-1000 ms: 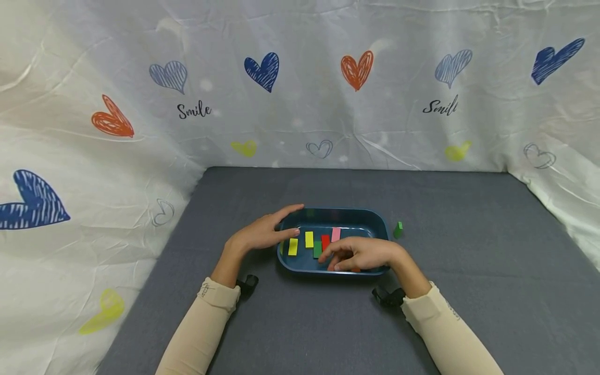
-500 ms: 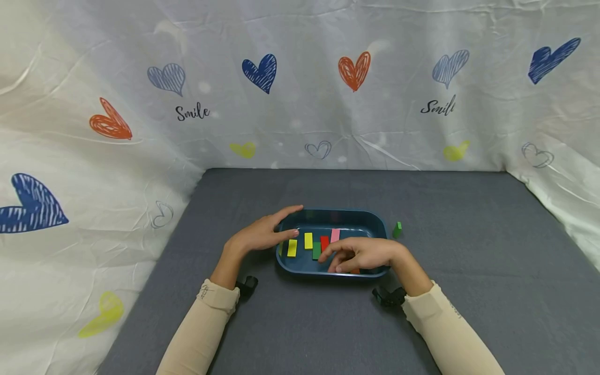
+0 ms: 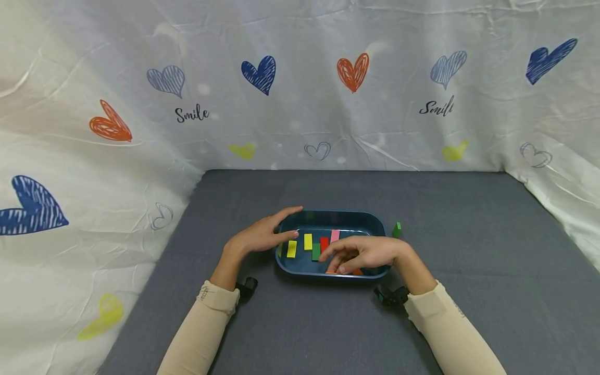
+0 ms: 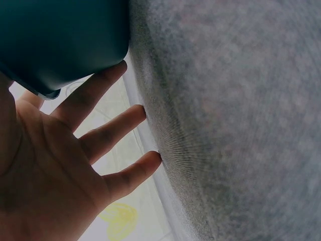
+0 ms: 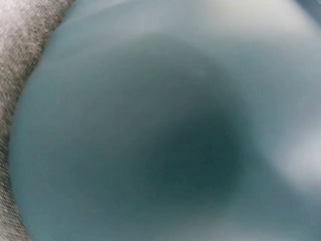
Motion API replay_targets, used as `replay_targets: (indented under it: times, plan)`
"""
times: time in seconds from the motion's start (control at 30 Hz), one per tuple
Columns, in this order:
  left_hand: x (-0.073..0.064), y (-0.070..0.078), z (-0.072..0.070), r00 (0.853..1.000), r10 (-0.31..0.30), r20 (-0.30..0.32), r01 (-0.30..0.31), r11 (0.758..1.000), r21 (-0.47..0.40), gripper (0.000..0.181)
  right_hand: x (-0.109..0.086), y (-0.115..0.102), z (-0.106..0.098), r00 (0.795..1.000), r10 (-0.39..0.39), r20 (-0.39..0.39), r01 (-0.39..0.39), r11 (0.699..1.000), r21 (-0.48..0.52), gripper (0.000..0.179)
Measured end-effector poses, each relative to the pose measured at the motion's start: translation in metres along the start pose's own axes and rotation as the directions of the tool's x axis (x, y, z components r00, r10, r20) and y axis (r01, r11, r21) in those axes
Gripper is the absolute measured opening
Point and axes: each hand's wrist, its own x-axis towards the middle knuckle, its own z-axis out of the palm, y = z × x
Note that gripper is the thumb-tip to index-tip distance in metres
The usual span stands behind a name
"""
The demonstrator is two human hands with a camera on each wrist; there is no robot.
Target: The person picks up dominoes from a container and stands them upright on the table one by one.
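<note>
A dark blue oblong tray lies on the table. My left hand holds its left end, thumb over the rim and fingers outside; the left wrist view shows these fingers spread along the tray's outer wall. My right hand reaches in over the right half, fingers bent and thumb tip low by the front wall. Right at that thumb is an orange block, partly covered; I cannot tell whether the fingers pinch one. Left of this hand lie two yellow blocks, a green block, a red block and a pink block.
Another green block stands on the grey tabletop just outside the tray's right end. A white curtain printed with hearts closes off the back and left. Tray surface, out of focus, fills most of the right wrist view.
The right hand has shifted very slightly and its wrist sits a little further right. More orange shows beneath its fingers and thumb. The left hand stays on the tray.
</note>
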Motion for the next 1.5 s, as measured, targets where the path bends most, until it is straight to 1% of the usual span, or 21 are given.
replay_targets:
  times: [0.2,0.43,0.73,0.9,1.0,1.1,1.2,1.3,1.4,1.5]
  plan:
    - [-0.001,0.000,0.000,1.000,-0.008,0.001,0.008,1.000,-0.011,0.070,-0.004,-0.003,-0.001,1.000,-0.016,-0.016,0.016,0.999,-0.031,0.047]
    - [-0.001,0.002,0.000,1.000,-0.027,0.004,0.027,1.000,-0.014,0.071,-0.003,-0.004,-0.001,0.999,-0.040,-0.035,0.039,0.999,-0.007,0.050]
    - [0.000,0.002,-0.001,0.999,-0.044,0.002,0.044,0.999,0.000,0.070,-0.003,-0.003,-0.003,0.999,-0.033,-0.040,0.033,0.999,0.003,0.051]
    - [0.000,0.003,0.000,0.998,-0.058,0.002,0.058,0.998,0.008,0.070,-0.006,-0.005,-0.003,0.993,-0.089,-0.075,0.086,0.996,-0.039,0.048]
    - [-0.001,0.003,0.001,0.998,-0.061,0.003,0.061,0.998,0.014,0.071,-0.010,-0.008,-0.003,0.985,-0.123,-0.118,0.114,0.991,-0.073,0.046]
    - [0.000,0.003,0.002,0.998,-0.063,0.007,0.063,0.998,0.021,0.071,-0.016,-0.012,-0.004,0.973,-0.149,-0.177,0.134,0.987,-0.091,0.045]
    - [0.000,0.004,0.003,0.998,-0.067,0.009,0.067,0.997,0.024,0.071,-0.025,-0.015,-0.007,0.953,-0.167,-0.251,0.144,0.984,-0.109,0.043]
    - [0.000,0.004,0.002,0.998,-0.069,0.008,0.069,0.997,0.024,0.071,-0.035,-0.019,-0.011,0.928,-0.180,-0.326,0.152,0.982,-0.111,0.041]
    - [-0.001,0.005,0.001,0.997,-0.071,0.005,0.071,0.997,0.021,0.071,-0.046,-0.020,-0.017,0.899,-0.211,-0.385,0.175,0.976,-0.126,0.040]
    - [-0.001,0.006,0.001,0.998,-0.069,0.004,0.069,0.998,0.013,0.070,-0.056,-0.021,-0.022,0.870,-0.224,-0.440,0.181,0.974,-0.138,0.039]
